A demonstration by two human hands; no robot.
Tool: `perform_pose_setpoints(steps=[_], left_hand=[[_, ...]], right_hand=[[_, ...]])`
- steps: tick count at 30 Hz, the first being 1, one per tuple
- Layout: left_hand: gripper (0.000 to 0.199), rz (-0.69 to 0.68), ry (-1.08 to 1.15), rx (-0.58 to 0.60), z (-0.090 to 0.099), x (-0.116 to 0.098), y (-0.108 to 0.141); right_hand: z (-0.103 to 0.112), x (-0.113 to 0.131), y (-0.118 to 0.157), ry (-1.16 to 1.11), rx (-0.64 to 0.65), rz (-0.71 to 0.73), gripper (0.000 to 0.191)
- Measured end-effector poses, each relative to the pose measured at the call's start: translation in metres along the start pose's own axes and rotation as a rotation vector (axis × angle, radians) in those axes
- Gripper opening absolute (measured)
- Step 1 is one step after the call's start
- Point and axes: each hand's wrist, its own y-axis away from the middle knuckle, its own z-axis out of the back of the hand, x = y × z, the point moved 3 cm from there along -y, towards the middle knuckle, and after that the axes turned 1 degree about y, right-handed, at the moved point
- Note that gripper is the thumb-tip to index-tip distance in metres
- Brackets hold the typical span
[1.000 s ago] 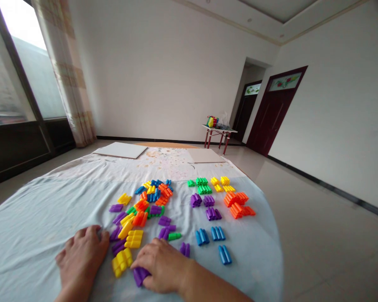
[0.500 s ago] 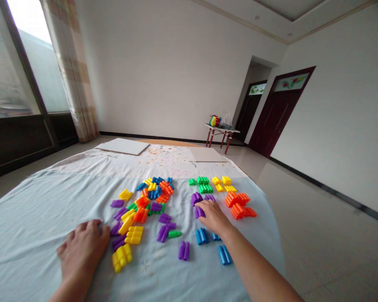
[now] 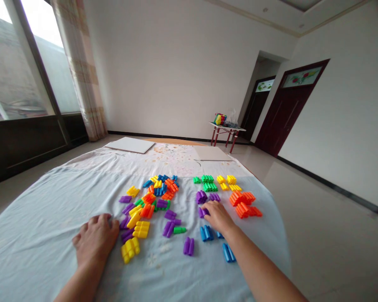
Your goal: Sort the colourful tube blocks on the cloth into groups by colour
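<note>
The right arm point(image 3: 260, 264) is extended from the lower right of the frame toward the centre right, where the right hand point(image 3: 219, 216) is held palm down, its fingers bent over a purple block point(image 3: 203, 212); whether this is gripped or merely touched cannot be told. Blue blocks point(image 3: 207, 233) are seen just below. At lower left, the left hand point(image 3: 96, 237) is rested palm down on the cloth-covered bench point(image 3: 40, 235), fingers loosely bent, nothing seen held, just left of a mixed pile point(image 3: 147, 210).
</note>
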Motion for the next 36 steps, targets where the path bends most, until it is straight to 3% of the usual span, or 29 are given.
perform_pose_setpoints(steps=[5, 10, 13, 18, 24, 29, 32, 36], left_hand=[[0.05, 0.007, -0.02, -0.005, 0.0, -0.001, 0.0], [0.049, 0.023, -0.032, 0.005, 0.0, -0.001, 0.002], [0.05, 0.016, -0.036, 0.005, 0.001, -0.002, 0.003], [0.05, 0.019, -0.038, -0.002, 0.001, -0.002, 0.002], [0.05, 0.008, -0.021, -0.004, 0.0, 0.001, 0.002], [0.053, -0.019, -0.018, -0.005, -0.001, 0.003, -0.001], [0.054, -0.012, -0.022, 0.002, -0.002, 0.004, -0.002], [0.054, 0.007, -0.035, 0.032, -0.001, 0.003, -0.003]], right_hand=[[0.016, 0.046, 0.007, -0.121, -0.085, 0.083, 0.026], [0.014, 0.087, 0.025, -0.194, 0.144, 0.188, 0.034], [0.012, 0.089, 0.038, -0.047, 0.238, 0.178, 0.045], [-0.002, 0.089, 0.043, 0.083, 0.32, 0.187, 0.03], [-0.026, 0.105, 0.029, -0.206, 0.169, 0.283, 0.04], [-0.034, 0.101, 0.03, -0.309, 0.126, 0.226, 0.041], [-0.032, 0.098, 0.032, -0.364, 0.126, 0.234, 0.037], [-0.016, 0.093, 0.034, -0.488, 0.015, 0.249, 0.043]])
